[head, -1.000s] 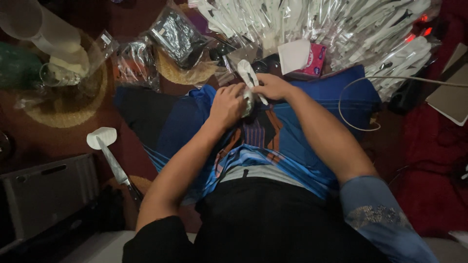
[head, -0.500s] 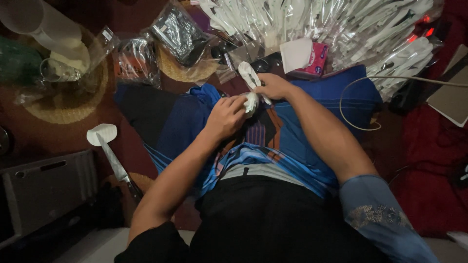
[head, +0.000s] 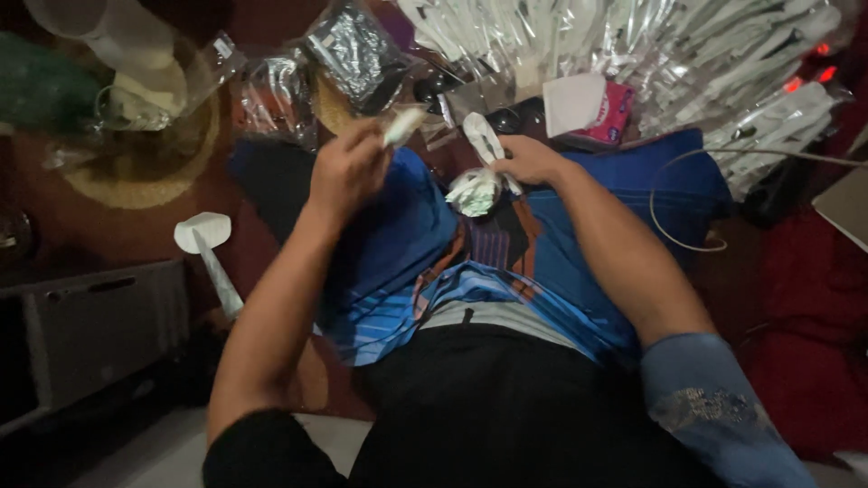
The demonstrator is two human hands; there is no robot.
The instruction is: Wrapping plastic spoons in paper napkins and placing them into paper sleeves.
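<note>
My left hand (head: 348,167) is raised over the blue cloth (head: 407,244) on my lap and pinches a small white piece (head: 401,126) between fingers and thumb. My right hand (head: 527,159) rests a little to the right, closed on a slim white stick-like item (head: 482,137) with a crumpled clear wrapper (head: 474,192) hanging under it. The two hands are apart. A large heap of clear-wrapped white items (head: 633,45) lies just beyond the right hand.
A white card on a pink box (head: 588,113) sits by the heap. Shiny foil bags (head: 348,54) lie ahead of my left hand. A woven mat (head: 154,158) holds glassware at the left. A white spatula-shaped tool (head: 208,253) and a thin cable (head: 687,239) lie nearby.
The hands were together over the lap. My left hand has pulled away up and to the left with a small white piece, while the right keeps the stick and wrapper.
</note>
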